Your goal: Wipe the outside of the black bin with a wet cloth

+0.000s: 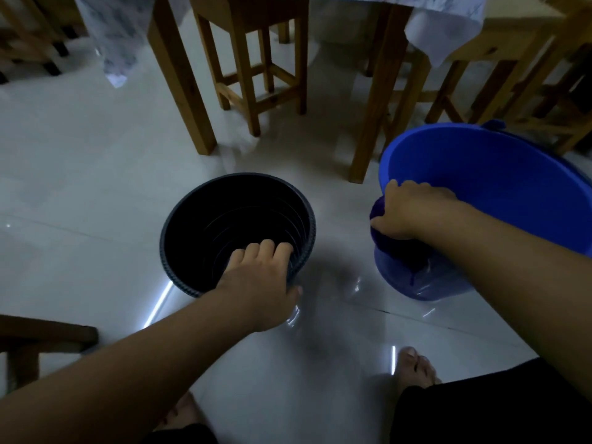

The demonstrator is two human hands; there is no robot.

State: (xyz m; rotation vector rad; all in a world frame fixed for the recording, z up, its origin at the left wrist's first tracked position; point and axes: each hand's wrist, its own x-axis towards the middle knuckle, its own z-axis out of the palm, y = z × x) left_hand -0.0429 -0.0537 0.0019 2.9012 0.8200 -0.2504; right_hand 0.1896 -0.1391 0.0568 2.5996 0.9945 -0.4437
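Glossy white tile floor (pixel 96 193) filled most of the view, w/ wooden table legs (pixel 179 75) and a stool (pixel 256 59) at the top and a pale tablecloth (pixel 445 24) hanging over the table edge. A blue bucket (pixel 499 193) stood on the floor at right, just beside one table leg. The black bin (pixel 237 219) sat upright on the tiles in the middle, near the bucket but not touching it, open top toward the camera. Left hand (pixel 259 280) gripped the bin's near rim: four fingers hooked inside, thumb outside on the wall. Right hand (pixel 410 213) was closed round a dark purple cloth (pixel 397 248), bunched over the bucket's near rim. A bare foot (pixel 415 366) rested on the floor at bottom right.
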